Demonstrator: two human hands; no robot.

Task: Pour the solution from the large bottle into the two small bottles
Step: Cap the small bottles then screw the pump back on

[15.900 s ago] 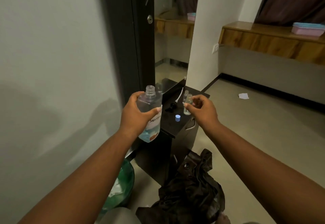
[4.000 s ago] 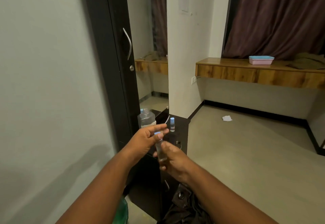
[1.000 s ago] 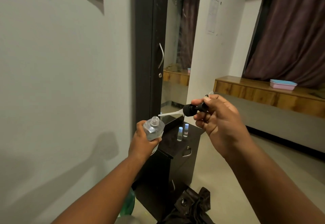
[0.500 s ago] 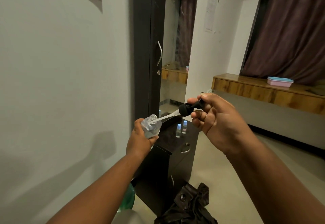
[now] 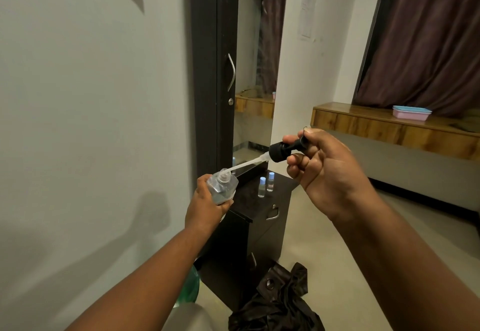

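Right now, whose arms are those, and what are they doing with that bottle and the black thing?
There is no robot here. A person wears a camera on their head, so you see their own two arms from above, as if you were them.

The left hand holds the large bottle, which is clear, open at the top and tilted. The right hand holds a black pump top with a thin white tube. The tube's end is right at the bottle's mouth.

Below, on a small black cabinet, stand two small bottles with light blue caps on, side by side. They look already capped, so the person seems to be closing the big bottle.

On the floor lies a dark crumpled bag.
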